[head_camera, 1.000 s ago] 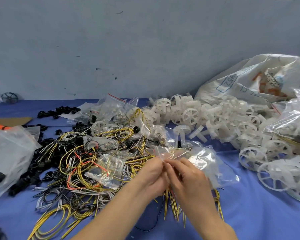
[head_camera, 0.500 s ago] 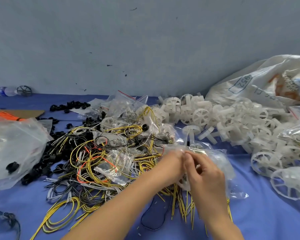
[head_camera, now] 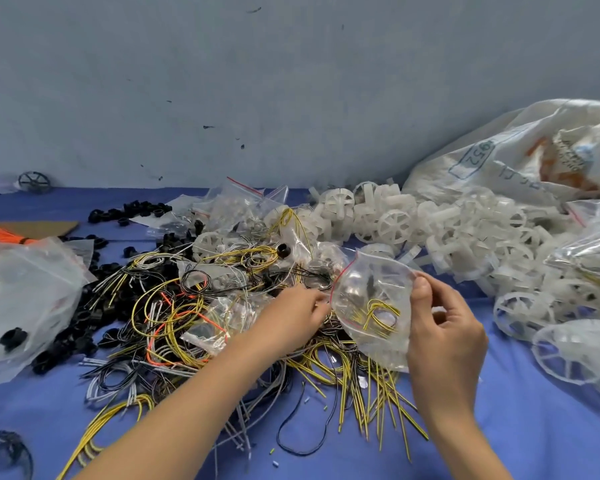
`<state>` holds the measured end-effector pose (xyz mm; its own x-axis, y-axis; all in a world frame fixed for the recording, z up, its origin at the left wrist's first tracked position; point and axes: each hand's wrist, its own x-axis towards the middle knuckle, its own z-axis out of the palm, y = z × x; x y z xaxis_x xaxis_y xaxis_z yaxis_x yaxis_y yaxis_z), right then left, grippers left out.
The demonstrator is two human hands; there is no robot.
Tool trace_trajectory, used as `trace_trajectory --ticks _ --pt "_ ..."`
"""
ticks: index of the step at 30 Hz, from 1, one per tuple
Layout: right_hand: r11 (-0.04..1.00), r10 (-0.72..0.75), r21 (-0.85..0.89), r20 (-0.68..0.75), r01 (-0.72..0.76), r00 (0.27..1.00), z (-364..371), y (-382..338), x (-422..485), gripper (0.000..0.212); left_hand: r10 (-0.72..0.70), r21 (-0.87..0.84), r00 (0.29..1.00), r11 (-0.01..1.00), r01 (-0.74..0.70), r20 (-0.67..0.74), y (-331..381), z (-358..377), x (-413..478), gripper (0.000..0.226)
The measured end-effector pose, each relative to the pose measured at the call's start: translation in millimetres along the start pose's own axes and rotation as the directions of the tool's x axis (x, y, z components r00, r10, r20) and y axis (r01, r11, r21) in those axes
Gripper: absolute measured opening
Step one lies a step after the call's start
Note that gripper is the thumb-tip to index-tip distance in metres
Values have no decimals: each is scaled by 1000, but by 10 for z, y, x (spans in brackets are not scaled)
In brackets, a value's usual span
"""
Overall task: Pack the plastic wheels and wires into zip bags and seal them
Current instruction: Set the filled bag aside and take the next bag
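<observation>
We see both hands up on one zip bag [head_camera: 371,289], held over the wire pile [head_camera: 174,320]. Our left hand [head_camera: 298,317] pinches the bag's left edge right at the red zip strip, fingertips closed on the plastic. Our right hand [head_camera: 444,330] grips the bag's right edge, thumb pressed on the front, other fingers curled behind. The bag hangs between the two hands, puffed out, with the red strip curving along the side nearest the left hand; we cannot tell if the strip is pressed closed. Inside the bag sits a yellow coil [head_camera: 378,315] of wire, low and closer to the right hand, with something pale above it, too blurred to call. Loose wires in yellow, black, white and orange lie under and left of the left hand and spread below both wrists on the blue cloth [head_camera: 534,427]. We see white wheels [head_camera: 447,230] heaped beyond the right hand, more off to its right. A printed sack [head_camera: 534,150] lies behind them. Well left of the left hand is a big bag [head_camera: 25,299], with black parts [head_camera: 84,327] between it and the wire pile.
</observation>
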<state>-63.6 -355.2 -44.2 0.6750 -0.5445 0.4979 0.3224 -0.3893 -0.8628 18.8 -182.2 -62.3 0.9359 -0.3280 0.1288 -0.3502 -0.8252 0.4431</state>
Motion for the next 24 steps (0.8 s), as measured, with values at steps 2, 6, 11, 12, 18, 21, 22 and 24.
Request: trace_trajectory --ticks 2,6,11,12,18,21,22,24 --pt "1000 -7 -5 -11 7 1000 -20 -18 17 14 -2 159 998 987 -7 59 42 42 61 32" --pt "1000 -1 -8 -9 1 1000 -52 -10 35 15 -33 153 999 988 31 11 27 17 114 21" --pt "1000 3 -1 -10 -3 1000 -34 -9 29 17 -83 -109 996 991 81 -12 -95 -147 17 22" --pt "1000 2 -1 -10 -2 1000 -25 -17 26 16 -89 -170 995 982 79 -51 -105 -205 -24 19" --pt "1000 -1 -21 52 2 999 87 -11 -46 15 -222 -653 914 755 -60 -341 -68 -705 -408 9" --pt "998 4 -70 126 5 992 169 -18 -138 15 -265 -634 851 767 -99 -453 -11 -871 -587 5" --pt "996 5 -86 149 8 989 191 -25 -170 14 -248 -593 848 800 -94 -469 12 -887 -629 5" --pt "995 -8 -99 173 26 985 223 -42 -219 14 -202 -517 847 850 -97 -491 68 -884 -699 5"
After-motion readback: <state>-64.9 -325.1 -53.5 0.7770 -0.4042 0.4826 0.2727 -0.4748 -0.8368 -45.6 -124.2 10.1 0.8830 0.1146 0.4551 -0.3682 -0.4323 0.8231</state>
